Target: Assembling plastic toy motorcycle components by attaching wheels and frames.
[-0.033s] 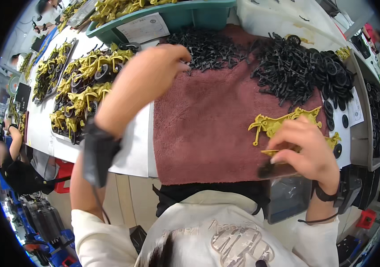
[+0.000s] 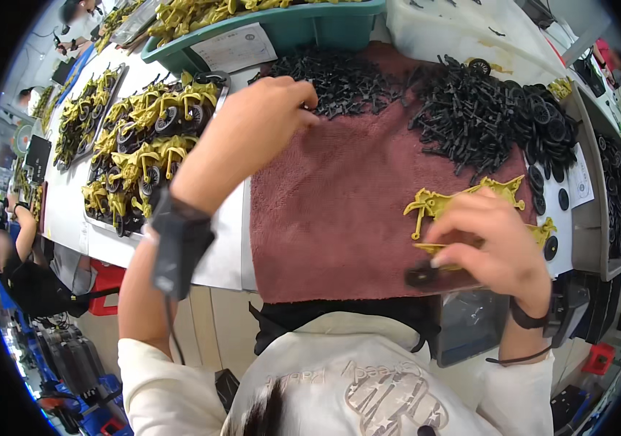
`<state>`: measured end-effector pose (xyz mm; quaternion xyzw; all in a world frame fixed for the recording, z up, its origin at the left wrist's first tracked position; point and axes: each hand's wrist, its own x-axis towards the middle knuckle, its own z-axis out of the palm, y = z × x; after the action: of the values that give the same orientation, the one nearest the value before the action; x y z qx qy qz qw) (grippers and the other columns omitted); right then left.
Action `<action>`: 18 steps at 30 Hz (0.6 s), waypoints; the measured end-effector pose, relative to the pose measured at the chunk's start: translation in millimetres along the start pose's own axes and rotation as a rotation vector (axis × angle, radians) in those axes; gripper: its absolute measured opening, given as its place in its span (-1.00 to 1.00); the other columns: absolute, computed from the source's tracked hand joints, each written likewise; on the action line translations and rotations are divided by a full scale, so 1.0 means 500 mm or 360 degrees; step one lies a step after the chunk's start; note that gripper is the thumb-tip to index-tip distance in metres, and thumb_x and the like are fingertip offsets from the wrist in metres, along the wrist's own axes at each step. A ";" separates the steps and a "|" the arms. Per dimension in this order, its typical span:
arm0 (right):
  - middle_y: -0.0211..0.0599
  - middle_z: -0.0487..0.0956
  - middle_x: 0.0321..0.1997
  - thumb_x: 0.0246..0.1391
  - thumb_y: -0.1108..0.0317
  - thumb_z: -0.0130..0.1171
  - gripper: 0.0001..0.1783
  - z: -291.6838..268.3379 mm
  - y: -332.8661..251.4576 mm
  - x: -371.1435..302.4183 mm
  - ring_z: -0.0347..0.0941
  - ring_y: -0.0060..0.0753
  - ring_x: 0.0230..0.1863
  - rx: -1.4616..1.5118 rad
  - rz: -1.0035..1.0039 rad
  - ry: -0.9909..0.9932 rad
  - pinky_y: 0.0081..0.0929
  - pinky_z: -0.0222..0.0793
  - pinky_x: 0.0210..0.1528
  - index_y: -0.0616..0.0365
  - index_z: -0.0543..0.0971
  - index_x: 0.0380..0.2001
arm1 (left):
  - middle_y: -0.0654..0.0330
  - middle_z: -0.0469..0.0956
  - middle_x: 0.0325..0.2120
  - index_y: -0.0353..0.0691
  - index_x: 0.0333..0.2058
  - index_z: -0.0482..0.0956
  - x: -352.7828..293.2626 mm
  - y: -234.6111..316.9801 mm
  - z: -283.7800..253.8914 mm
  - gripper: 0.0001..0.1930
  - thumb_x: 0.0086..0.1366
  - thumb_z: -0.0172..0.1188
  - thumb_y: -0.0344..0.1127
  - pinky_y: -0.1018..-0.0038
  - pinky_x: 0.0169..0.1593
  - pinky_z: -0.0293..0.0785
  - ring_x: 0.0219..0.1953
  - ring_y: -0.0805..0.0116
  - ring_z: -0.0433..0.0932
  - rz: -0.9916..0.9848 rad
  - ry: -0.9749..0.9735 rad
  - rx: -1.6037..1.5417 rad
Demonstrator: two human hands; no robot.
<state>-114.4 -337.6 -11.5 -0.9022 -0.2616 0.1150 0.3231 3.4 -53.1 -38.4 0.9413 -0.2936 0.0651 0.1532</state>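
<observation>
Frame (image 2: 427, 248), yellow and partly hidden by fingers, shows in the head view over the right part of the red cloth (image 2: 332, 218), near its front edge. The right hand (image 2: 496, 240) grips it between thumb and fingers. Just below it is a dark, blurred piece (image 2: 421, 275), probably a wheel. Another yellow part (image 2: 426, 203) lies on the cloth just beyond that hand.

The left hand (image 2: 274, 105), its fingers bent, is at the near left edge of a pile of small black parts (image 2: 339, 81); whether it holds one, I cannot tell. A larger black heap (image 2: 463, 116) lies to the right, touching loose wheels (image 2: 543, 116). Yellow bikes (image 2: 147, 131) crowd a tray on the white counter (image 2: 227, 251) at left. Behind the pile stands a green tub (image 2: 325, 29).
</observation>
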 end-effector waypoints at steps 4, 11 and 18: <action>-0.33 0.54 -0.39 -0.19 0.32 0.32 -0.81 0.075 -0.021 0.082 0.47 -0.21 -0.32 0.0325 -0.0158 -0.0043 -0.32 0.25 -0.17 0.10 0.59 -0.43 | 0.03 0.53 -0.42 -0.26 -0.30 0.47 0.018 0.013 0.042 -0.80 0.16 0.21 -0.29 0.20 -0.24 0.39 -0.32 -0.01 0.51 -0.0021 0.0057 -0.0026; -0.20 0.52 -0.30 -0.16 0.38 0.29 -0.76 0.020 0.035 0.128 0.48 -0.08 -0.20 -0.0213 -0.0412 0.0377 -0.21 0.39 -0.15 0.12 0.57 -0.33 | -0.01 0.55 -0.41 -0.33 -0.31 0.46 0.018 -0.009 0.036 -0.86 0.16 0.15 -0.42 0.21 -0.26 0.42 -0.31 -0.01 0.53 -0.0151 -0.0061 -0.0083; -0.24 0.45 -0.36 -0.26 0.45 0.33 -0.74 -0.068 0.133 0.113 0.42 -0.09 -0.21 -0.0559 -0.0023 0.0435 -0.27 0.32 -0.12 0.16 0.54 -0.39 | 0.03 0.48 -0.42 -0.33 -0.31 0.49 -0.007 0.003 -0.012 -0.87 0.15 0.13 -0.46 0.33 -0.30 0.43 -0.41 0.10 0.50 0.0018 0.0210 -0.0258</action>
<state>-27.7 -367.9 -30.4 -0.9499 -0.2378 -0.0578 0.1942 -0.4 -50.6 -33.0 0.9178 -0.2926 0.1038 0.2475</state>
